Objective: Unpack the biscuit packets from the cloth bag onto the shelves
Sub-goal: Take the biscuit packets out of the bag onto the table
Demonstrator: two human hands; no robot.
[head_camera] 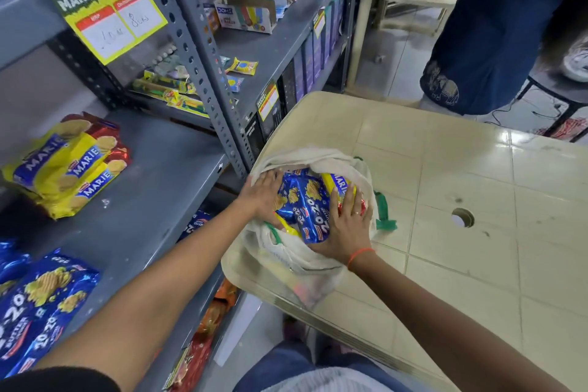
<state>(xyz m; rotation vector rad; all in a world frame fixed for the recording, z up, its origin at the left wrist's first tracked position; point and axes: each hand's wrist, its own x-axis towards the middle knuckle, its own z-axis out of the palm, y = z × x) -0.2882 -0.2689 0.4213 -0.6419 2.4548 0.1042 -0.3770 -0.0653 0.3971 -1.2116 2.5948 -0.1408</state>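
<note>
Bare forearms, black sleeve (pixel 47 380) on left arm, orange thread wristband (pixel 359 256) and finger ring (pixel 357 212) on right hand (pixel 345 229), blue jeans (pixel 296 360)

We found the white cloth bag (pixel 305 261) on the cream plastic table's (pixel 445 188) near-left corner, right of the grey metal shelf (pixel 143 194); blue biscuit packets (pixel 302 204) lay inside it, between both hands.
</note>
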